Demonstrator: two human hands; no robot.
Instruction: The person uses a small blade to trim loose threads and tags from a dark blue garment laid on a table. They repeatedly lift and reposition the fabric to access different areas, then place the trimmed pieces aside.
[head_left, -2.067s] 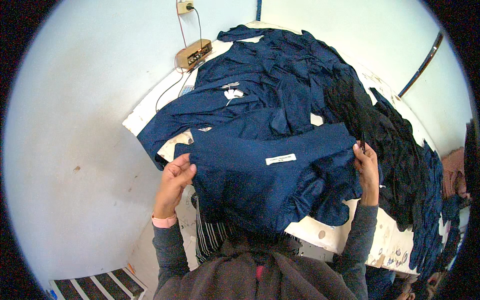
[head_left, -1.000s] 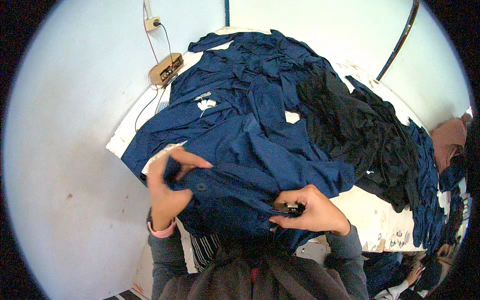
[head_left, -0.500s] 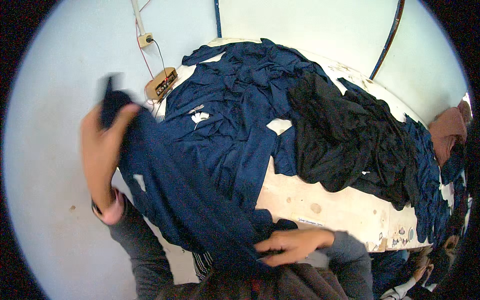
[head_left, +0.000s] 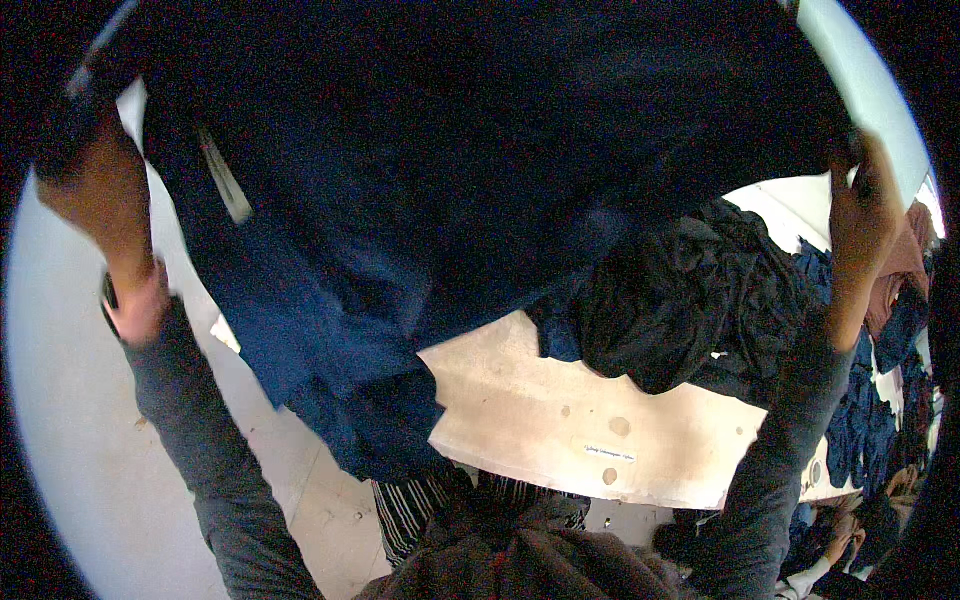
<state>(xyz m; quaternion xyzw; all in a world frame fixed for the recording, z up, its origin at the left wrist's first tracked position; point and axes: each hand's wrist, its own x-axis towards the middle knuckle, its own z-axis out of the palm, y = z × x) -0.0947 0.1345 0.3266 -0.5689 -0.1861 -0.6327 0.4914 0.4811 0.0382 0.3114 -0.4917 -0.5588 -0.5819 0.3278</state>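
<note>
A large navy blue garment [head_left: 330,290] is spread wide in the air before me, filling most of the upper view. A pale label or strip [head_left: 226,180] shows near its left side. At the upper left, my left hand [head_left: 100,195] is closed on one part of the cloth. My right hand [head_left: 866,225] grips the opposite part at the upper right, with its fingers partly in shadow. Below the raised garment, its lower left part hangs past the table edge. Behind it, much of the table and the clothes there are hidden.
A black crumpled garment [head_left: 690,310] lies on the pale wooden table [head_left: 560,430]. More navy cloth [head_left: 862,420] hangs over the table's right side, near a brownish cloth [head_left: 903,275]. Another person's hand [head_left: 845,535] shows at the lower right. A pale wall [head_left: 60,350] stands at left.
Both hands have risen and moved apart, the right one from the table's front edge to the upper right. The navy garment has gone from hanging bunched to stretched out between them.
</note>
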